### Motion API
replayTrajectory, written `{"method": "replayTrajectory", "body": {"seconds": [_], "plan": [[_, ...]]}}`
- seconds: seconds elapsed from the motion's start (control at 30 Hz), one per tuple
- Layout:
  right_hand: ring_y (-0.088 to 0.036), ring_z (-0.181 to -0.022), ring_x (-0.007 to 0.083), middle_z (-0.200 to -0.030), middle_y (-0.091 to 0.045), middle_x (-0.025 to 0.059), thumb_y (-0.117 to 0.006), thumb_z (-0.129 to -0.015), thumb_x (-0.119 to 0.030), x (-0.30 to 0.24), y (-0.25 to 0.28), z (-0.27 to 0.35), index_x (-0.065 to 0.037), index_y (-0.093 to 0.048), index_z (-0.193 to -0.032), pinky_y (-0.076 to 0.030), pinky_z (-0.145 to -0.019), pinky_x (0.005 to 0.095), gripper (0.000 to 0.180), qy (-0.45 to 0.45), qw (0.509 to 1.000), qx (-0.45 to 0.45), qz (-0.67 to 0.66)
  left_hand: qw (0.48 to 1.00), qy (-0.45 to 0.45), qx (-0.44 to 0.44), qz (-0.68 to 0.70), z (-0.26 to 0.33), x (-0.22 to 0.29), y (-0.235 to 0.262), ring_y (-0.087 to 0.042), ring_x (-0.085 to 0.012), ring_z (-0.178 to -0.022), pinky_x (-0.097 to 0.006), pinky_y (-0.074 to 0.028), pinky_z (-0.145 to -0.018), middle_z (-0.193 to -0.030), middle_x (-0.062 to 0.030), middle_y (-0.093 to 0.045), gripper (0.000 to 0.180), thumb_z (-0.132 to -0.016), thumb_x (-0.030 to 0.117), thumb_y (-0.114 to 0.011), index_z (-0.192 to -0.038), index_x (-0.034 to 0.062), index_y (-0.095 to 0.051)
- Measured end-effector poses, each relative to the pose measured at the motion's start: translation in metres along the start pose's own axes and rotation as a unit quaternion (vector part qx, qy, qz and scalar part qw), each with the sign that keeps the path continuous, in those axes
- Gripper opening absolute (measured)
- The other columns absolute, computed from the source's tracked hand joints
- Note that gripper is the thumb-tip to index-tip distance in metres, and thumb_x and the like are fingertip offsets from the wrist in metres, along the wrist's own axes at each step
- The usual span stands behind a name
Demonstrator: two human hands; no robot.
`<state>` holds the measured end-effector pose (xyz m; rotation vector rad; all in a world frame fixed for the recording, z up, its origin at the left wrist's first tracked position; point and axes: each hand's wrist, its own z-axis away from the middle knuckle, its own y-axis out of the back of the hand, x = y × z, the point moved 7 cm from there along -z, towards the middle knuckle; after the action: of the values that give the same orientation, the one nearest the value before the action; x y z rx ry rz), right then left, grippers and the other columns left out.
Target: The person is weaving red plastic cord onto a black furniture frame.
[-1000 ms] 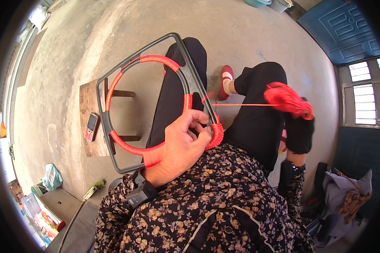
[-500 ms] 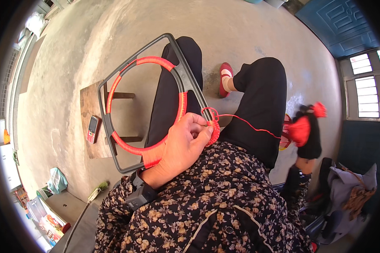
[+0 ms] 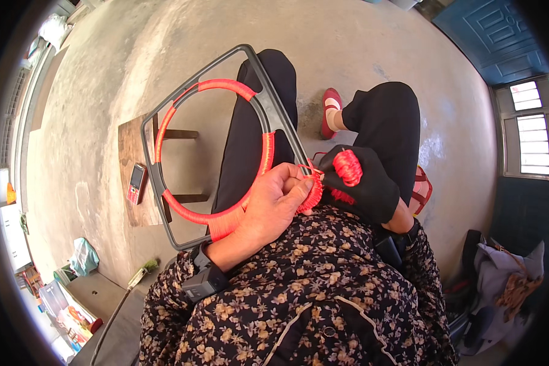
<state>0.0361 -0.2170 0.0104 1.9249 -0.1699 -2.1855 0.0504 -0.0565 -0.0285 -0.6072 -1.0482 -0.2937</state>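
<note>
The bare left hand [image 3: 269, 200] is pinching a black rectangular frame [image 3: 268, 108], which is lying over the black-trousered left thigh [image 3: 244, 146]; the black-gloved right hand [image 3: 372, 186] is clutching a red cord bundle [image 3: 348, 168]. If that pinch is easing, red coils [image 3: 312, 196] could be loosening; slack could be tangling.

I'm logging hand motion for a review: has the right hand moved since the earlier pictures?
Yes: the black-gloved right hand has moved leftward, away from the window and toward the wooden stool, and now sits close beside the left hand.

L hand [image 3: 271, 201] bare, in tight pinch; R hand [image 3: 373, 188] blk-gloved, curled, just beside L.
</note>
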Motion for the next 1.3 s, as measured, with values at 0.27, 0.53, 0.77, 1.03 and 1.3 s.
{"method": "replayTrajectory", "body": {"seconds": [0.27, 0.53, 0.77, 1.03, 1.3], "plan": [[-0.064, -0.07, 0.0195, -0.077, -0.066, 0.0128, -0.081, -0.082, -0.013, -0.022, 0.014, 0.028, 0.0, -0.068, -0.098, -0.051, -0.068, 0.0331, 0.025, 0.022, 0.978, 0.04, 0.206, 1.0, -0.012, 0.0, -0.004, 0.002, 0.003, 0.0, -0.061, -0.0078, -0.06, -0.024, -0.051, -0.056, -0.069, -0.0007, -0.06, 0.017, -0.103, 0.013, -0.06, -0.098, -0.0022, -0.055], [-0.063, -0.071, 0.0173, -0.096, -0.068, 0.013, -0.066, -0.09, -0.008, 0.016, 0.027, 0.023, 0.001, -0.062, -0.103, -0.051, -0.067, 0.033, 0.016, -0.129, 0.964, 0.064, -0.225, 1.0, 0.001, -0.013, 0.001, 0.001, 0.001, -0.001, -0.062, -0.008, -0.059, -0.023, -0.05, -0.055, -0.069, -0.001, -0.061, 0.018, -0.103, 0.015, -0.06, -0.098, -0.0016, -0.055], [-0.051, -0.062, 0.0111, -0.077, -0.056, 0.005, -0.055, -0.095, -0.008, -0.023, -0.016, 0.013, -0.003, -0.053, -0.092, -0.04, -0.057, 0.0249, 0.006, -0.067, 0.9, -0.048, -0.428, 0.999, 0.012, -0.039, 0.03, -0.006, -0.004, -0.002, -0.06, -0.007, -0.059, -0.023, -0.051, -0.056, -0.07, -0.0005, -0.06, 0.016, -0.103, 0.014, -0.06, -0.099, -0.001, -0.056], [-0.063, -0.083, 0.0136, -0.101, -0.066, 0.0113, -0.054, -0.102, -0.017, 0.003, 0.043, 0.025, 0.0, -0.06, -0.121, -0.05, -0.069, 0.0266, 0.026, -0.062, 0.945, 0.175, -0.271, 0.999, -0.005, -0.018, 0.029, 0.001, 0.005, -0.001, -0.06, -0.0067, -0.062, -0.023, -0.051, -0.058, -0.071, -0.0007, -0.061, 0.012, -0.104, 0.011, -0.056, -0.104, -0.0007, -0.056], [-0.065, -0.108, 0.0209, -0.124, -0.066, 0.0092, -0.077, -0.087, -0.018, 0.02, -0.002, 0.042, -0.001, -0.058, -0.133, -0.052, -0.094, 0.0346, 0.053, -0.046, 0.928, -0.237, 0.284, 0.852, -0.241, 0.055, -0.461, 0.016, 0.044, -0.002, -0.068, -0.0341, -0.07, -0.045, -0.053, -0.062, -0.078, -0.0176, -0.065, 0.017, -0.096, 0.013, -0.062, -0.106, 0.001, -0.054]]}}
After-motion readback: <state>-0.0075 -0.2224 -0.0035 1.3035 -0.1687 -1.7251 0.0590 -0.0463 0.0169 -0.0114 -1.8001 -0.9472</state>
